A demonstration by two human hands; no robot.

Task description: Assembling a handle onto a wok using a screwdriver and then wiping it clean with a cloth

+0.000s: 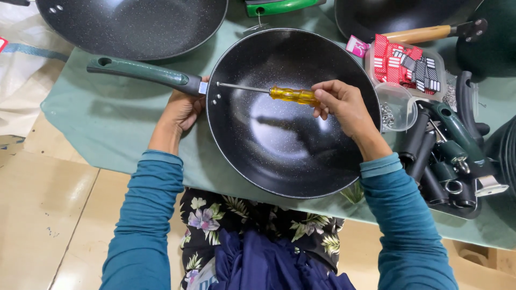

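Note:
A black speckled wok [279,139] lies on the green cloth in front of me, its dark green handle [142,71] pointing left. My left hand [183,110] grips the wok at the base of that handle, under the rim. My right hand [341,102] holds a screwdriver with a yellow handle [293,95] across the inside of the wok. Its metal shaft points left, with the tip at the screws where the handle joins the wall.
Another black wok [134,24] sits at the back left, a third [398,16] at the back right. A clear tub of red and black tags [408,64], a small clear cup of screws [395,107] and a tray of spare dark green handles [451,156] lie right.

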